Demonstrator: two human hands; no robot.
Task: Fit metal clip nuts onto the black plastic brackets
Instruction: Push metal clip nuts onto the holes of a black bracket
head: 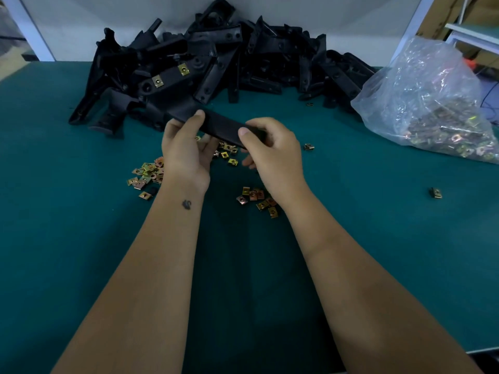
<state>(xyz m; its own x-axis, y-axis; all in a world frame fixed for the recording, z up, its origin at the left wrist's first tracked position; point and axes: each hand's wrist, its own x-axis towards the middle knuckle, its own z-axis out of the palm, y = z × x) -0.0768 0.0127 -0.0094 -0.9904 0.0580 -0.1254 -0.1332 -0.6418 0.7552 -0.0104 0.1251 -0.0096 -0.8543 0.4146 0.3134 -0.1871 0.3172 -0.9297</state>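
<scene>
Head view: both hands hold one black bracket (220, 127) above the green surface (81, 211), in front of the bracket pile. The left hand (186, 149) grips its left end, thumb on top and fingers (208, 144) curled beneath. The right hand (270, 149) pinches the right end, thumb pressed on the upper face.

Loose clip nuts (147, 174) lie scattered beneath and beside the left hand, with a second cluster (258, 198) just beside the right wrist and single nuts farther right. The heap of black brackets (216, 58) fills the far edge behind the hands; one bracket there already carries two nuts (170, 75). A clear bag of nuts (432, 103) slumps at the far right. The near surface around the forearms is open green mat.
</scene>
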